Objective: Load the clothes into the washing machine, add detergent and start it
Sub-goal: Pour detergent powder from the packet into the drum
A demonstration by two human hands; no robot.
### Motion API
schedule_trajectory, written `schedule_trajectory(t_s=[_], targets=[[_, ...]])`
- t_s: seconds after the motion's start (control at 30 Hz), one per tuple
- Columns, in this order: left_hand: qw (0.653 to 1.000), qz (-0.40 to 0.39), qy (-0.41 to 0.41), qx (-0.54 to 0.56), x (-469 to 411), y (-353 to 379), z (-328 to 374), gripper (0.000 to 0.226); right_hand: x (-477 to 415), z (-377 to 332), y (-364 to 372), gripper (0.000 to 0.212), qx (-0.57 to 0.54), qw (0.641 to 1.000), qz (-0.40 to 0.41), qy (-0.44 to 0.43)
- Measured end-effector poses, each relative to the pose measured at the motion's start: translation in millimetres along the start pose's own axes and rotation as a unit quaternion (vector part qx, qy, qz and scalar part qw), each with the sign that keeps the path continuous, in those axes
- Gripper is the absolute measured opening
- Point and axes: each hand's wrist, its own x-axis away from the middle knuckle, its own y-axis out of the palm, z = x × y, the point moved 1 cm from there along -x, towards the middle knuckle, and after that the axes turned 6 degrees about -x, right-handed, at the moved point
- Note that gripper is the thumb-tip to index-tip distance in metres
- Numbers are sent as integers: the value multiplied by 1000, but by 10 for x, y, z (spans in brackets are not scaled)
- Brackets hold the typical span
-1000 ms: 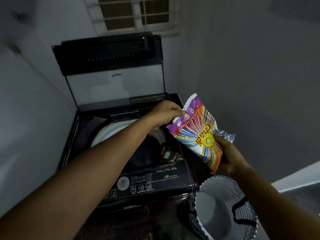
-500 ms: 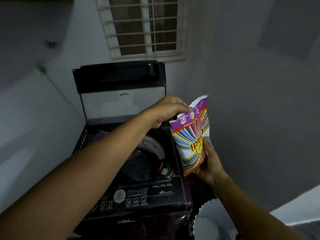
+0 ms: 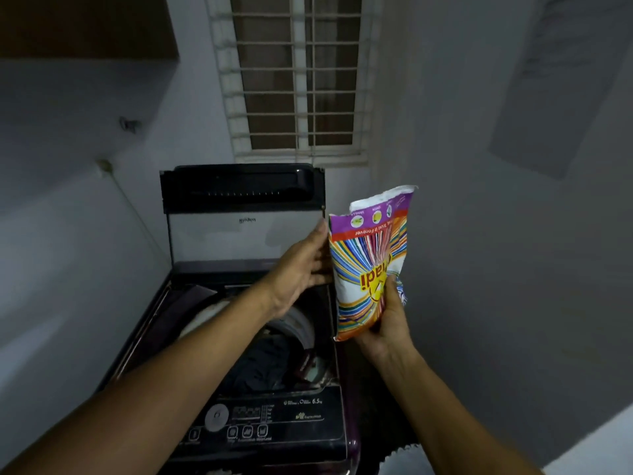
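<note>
Right hand (image 3: 387,323): presses thumb (image 3: 391,293) across the printed front of the detergent packet (image 3: 368,248), curls the other fingers round behind it, mostly hidden. Firm grasp on the lower half.

Packet: upright, ragged white top edge uppermost, print upside down from this view. Cannot tell whether the top is open.

Left hand (image 3: 303,269): keeps fingers (image 3: 320,240) straight and together, lays them flat against the packet's left edge. Grips nothing, only touches. Palm toward the packet, forearm back across the open top of the washing machine (image 3: 267,419).

Packet position: in the air above the washing machine's right rear corner, just right of the raised lid (image 3: 239,217), clear of the machine's body.

Lid: upright at the back of the washing machine, dark handle band on top, glass pane below.

Drum (image 3: 301,327): open, pale rim visible beneath the left forearm. Holds clothes (image 3: 267,365), dark fabric with a reddish piece toward the washing machine's right side.

Control panel (image 3: 291,416): along the washing machine's front edge. Round dial (image 3: 216,417) at the left end, row of buttons beside it, "6.5 kg" mark toward the right end.

Window (image 3: 298,77): barred, on the wall behind and above the washing machine. Plain grey walls to either side of the washing machine. Dim light throughout.
</note>
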Motion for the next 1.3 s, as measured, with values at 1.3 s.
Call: schedule_trajectory(t_s=[1.3], targets=[[891,443,87,49,3982,-2159,-351,24,1343,3302,1494,19,451,859,-229,79]])
